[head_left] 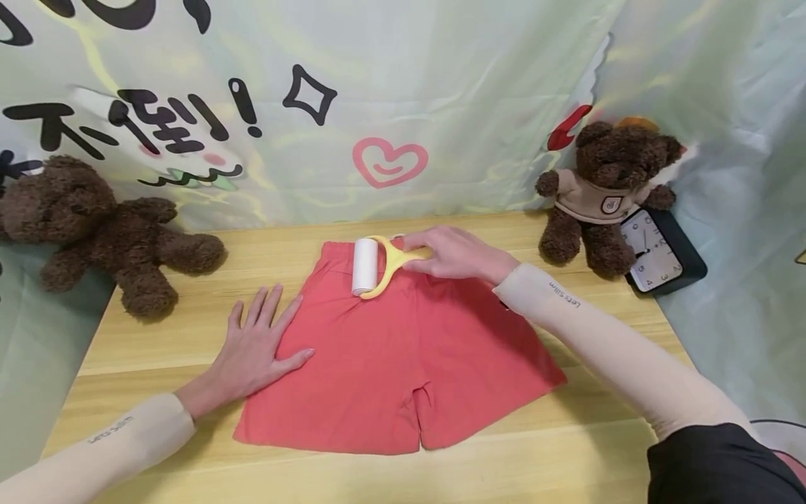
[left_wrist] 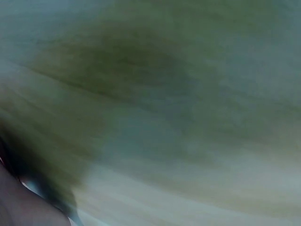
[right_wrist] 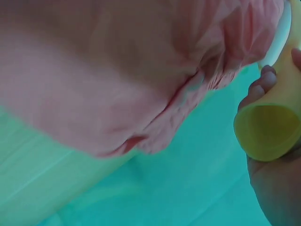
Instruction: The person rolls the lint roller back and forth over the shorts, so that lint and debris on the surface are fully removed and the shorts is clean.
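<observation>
Red shorts (head_left: 352,371) lie mid-tabletop (head_left: 504,469), waistband (head_left: 336,253) toward the far edge. The right hand (head_left: 456,252) grips the yellow handle of a roller (head_left: 364,266) at the waistband. The left hand (head_left: 255,350), fingers spread wide, rests across the shorts' left side. One bear (head_left: 107,234) lies at the far left corner; another bear (head_left: 601,199) and a clock (head_left: 651,255) stand near the far right corner.

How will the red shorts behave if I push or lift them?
The red shorts will probably be floppy, since they lie flat with soft creases at the crotch. Pushed, they may bunch or slide; the left hand resting across one edge might steady that side. The gathered waistband could stretch a little.
</observation>
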The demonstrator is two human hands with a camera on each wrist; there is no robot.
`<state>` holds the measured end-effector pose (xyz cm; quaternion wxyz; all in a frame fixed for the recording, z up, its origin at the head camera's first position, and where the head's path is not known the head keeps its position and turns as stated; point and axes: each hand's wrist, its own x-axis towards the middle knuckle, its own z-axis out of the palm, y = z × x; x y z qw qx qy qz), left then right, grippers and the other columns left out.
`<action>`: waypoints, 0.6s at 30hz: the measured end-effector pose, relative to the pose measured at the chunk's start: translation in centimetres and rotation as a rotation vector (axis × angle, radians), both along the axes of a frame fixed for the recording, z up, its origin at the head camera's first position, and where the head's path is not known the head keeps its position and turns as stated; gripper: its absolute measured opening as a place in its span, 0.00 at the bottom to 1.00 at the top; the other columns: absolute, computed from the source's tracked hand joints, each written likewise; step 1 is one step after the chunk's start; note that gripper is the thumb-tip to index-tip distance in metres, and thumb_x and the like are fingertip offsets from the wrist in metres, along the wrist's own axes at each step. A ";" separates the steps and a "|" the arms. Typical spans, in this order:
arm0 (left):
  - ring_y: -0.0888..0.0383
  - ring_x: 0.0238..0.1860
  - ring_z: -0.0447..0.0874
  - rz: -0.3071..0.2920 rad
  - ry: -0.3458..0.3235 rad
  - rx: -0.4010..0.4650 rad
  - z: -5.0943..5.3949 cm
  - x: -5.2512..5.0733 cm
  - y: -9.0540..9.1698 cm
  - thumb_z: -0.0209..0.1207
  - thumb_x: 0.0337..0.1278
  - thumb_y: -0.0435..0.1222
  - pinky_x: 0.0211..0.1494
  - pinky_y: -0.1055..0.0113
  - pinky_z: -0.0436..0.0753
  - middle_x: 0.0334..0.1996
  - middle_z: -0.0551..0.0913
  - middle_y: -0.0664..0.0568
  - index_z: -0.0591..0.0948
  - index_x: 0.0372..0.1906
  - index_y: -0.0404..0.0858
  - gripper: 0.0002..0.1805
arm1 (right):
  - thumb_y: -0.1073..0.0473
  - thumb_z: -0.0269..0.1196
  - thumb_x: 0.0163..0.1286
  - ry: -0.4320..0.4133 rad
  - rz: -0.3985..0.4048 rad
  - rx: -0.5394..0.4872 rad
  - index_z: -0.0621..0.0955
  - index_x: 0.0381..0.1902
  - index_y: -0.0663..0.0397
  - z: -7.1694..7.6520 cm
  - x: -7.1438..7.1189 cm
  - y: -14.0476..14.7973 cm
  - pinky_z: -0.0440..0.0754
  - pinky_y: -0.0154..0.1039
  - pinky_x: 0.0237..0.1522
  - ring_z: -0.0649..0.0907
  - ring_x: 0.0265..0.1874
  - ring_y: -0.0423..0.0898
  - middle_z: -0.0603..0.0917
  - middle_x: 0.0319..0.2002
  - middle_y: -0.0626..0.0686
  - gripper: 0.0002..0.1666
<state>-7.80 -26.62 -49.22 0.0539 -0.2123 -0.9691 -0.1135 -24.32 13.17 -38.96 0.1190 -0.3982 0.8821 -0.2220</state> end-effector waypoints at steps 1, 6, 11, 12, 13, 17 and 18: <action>0.29 0.83 0.51 0.000 0.001 0.000 0.0 0.0 0.0 0.63 0.65 0.66 0.71 0.20 0.52 0.84 0.57 0.32 0.62 0.88 0.45 0.54 | 0.49 0.75 0.75 -0.002 -0.003 0.009 0.89 0.62 0.47 0.1 -0.1 0.4 0.84 0.48 0.49 0.86 0.45 0.49 0.90 0.53 0.49 0.22; 0.29 0.83 0.51 0.002 0.007 -0.009 0.1 0.0 0.2 0.63 0.65 0.66 0.71 0.20 0.52 0.84 0.57 0.32 0.62 0.88 0.44 0.54 | 0.50 0.76 0.74 -0.015 -0.017 0.028 0.89 0.62 0.49 0.6 -0.7 2.4 0.84 0.49 0.52 0.86 0.47 0.47 0.90 0.54 0.48 0.22; 0.29 0.83 0.51 0.004 0.006 -0.019 0.2 0.0 0.2 0.63 0.65 0.67 0.71 0.20 0.52 0.84 0.57 0.32 0.62 0.88 0.44 0.54 | 0.52 0.76 0.74 -0.014 0.020 -0.001 0.90 0.53 0.46 0.9 -1.2 4.0 0.80 0.48 0.44 0.83 0.38 0.44 0.89 0.47 0.44 0.13; 0.29 0.83 0.51 0.004 0.006 -0.018 0.2 0.0 0.2 0.63 0.65 0.67 0.71 0.20 0.52 0.84 0.57 0.32 0.62 0.88 0.44 0.54 | 0.52 0.75 0.75 -0.011 0.025 -0.004 0.90 0.51 0.45 0.9 -1.3 4.4 0.80 0.48 0.44 0.82 0.37 0.44 0.89 0.45 0.43 0.11; 0.29 0.83 0.51 0.004 0.006 -0.018 0.2 0.0 0.2 0.63 0.65 0.67 0.71 0.20 0.52 0.84 0.57 0.32 0.62 0.88 0.43 0.54 | 0.53 0.76 0.74 -0.013 0.024 -0.008 0.90 0.51 0.45 0.9 -1.3 4.7 0.80 0.48 0.44 0.82 0.37 0.44 0.89 0.44 0.43 0.10; 0.29 0.83 0.51 0.002 0.005 -0.015 0.3 0.1 0.2 0.63 0.66 0.67 0.71 0.20 0.52 0.84 0.57 0.32 0.62 0.88 0.43 0.54 | 0.53 0.75 0.75 -0.023 0.004 -0.012 0.89 0.47 0.43 0.7 -1.3 6.3 0.78 0.48 0.42 0.80 0.35 0.44 0.86 0.40 0.42 0.08; 0.29 0.83 0.51 0.001 0.005 -0.014 0.3 0.2 0.2 0.63 0.66 0.67 0.71 0.20 0.52 0.84 0.57 0.32 0.62 0.88 0.43 0.54 | 0.53 0.75 0.75 -0.031 -0.003 -0.011 0.89 0.47 0.43 0.6 -1.2 6.8 0.78 0.48 0.42 0.80 0.34 0.45 0.86 0.39 0.42 0.07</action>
